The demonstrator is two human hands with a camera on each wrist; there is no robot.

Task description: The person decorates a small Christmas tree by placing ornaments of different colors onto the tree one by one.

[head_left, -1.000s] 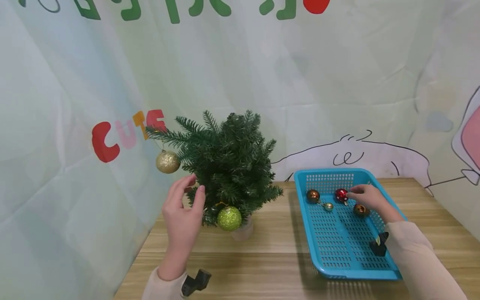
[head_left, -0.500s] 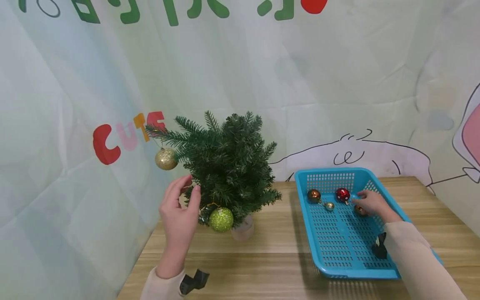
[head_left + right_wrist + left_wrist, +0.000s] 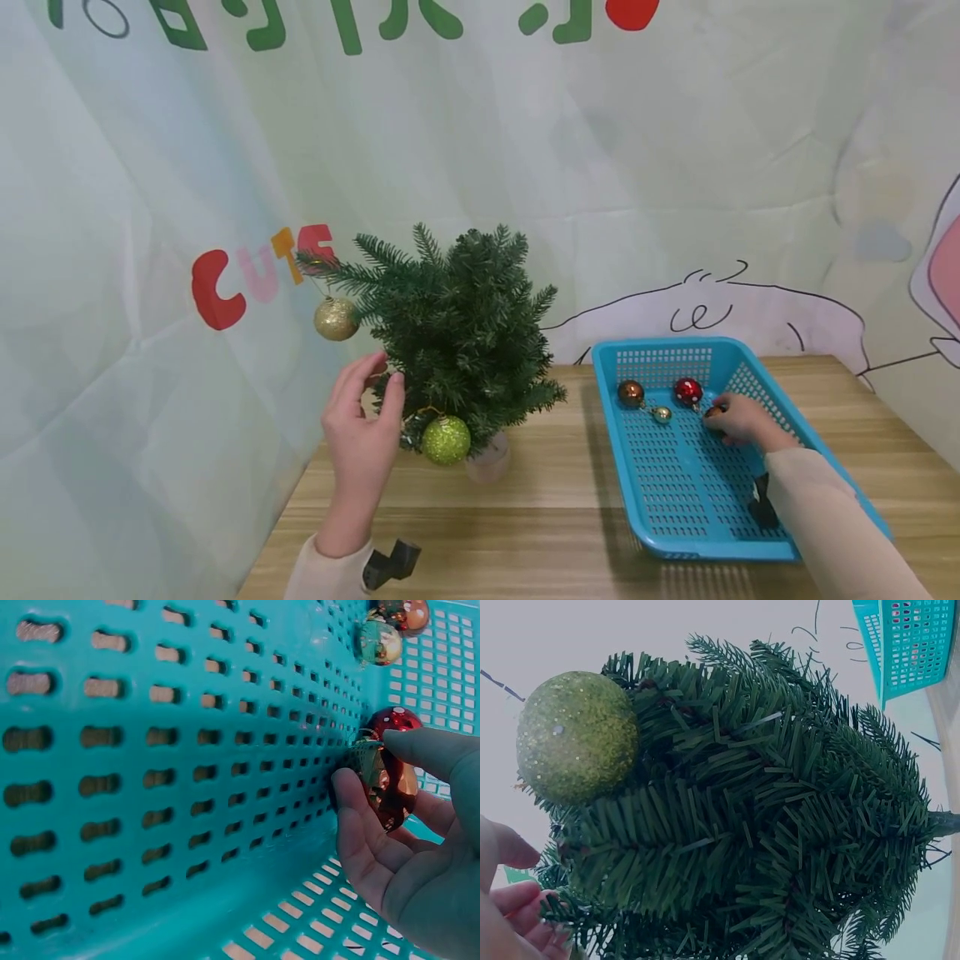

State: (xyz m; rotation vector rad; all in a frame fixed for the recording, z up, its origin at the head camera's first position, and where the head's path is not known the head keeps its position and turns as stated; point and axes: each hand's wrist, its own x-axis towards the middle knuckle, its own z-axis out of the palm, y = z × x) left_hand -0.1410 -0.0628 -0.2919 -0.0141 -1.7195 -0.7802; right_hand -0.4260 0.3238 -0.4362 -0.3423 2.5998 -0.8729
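Note:
Inside the blue basket [image 3: 697, 548], my right hand [image 3: 746, 419] grips a shiny brown bauble [image 3: 396, 784], thumb on one side and fingers curled round the other. Just beyond it lies a red bauble with white dots [image 3: 687, 390]. My left hand [image 3: 362, 433] is raised at the left side of the small Christmas tree [image 3: 465, 333], fingers loosely curved, holding nothing. Its fingertips [image 3: 516, 898] are right at a branch tip. A glittery green bauble [image 3: 447, 440] hangs low on the tree near that hand, and a gold glitter bauble [image 3: 337, 319] hangs from an upper left branch.
Another brown bauble [image 3: 631, 393] and a small gold one [image 3: 662, 415] lie at the basket's far left. The tree's pale pot [image 3: 489, 462] stands on the wooden table [image 3: 540, 517]. A printed cloth [image 3: 570, 167] hangs behind and along the left.
My right hand has moved from beside the red bauble down to the nearby brown bauble and now grips it. The left hand has stayed almost still; the green bauble has shifted slightly left.

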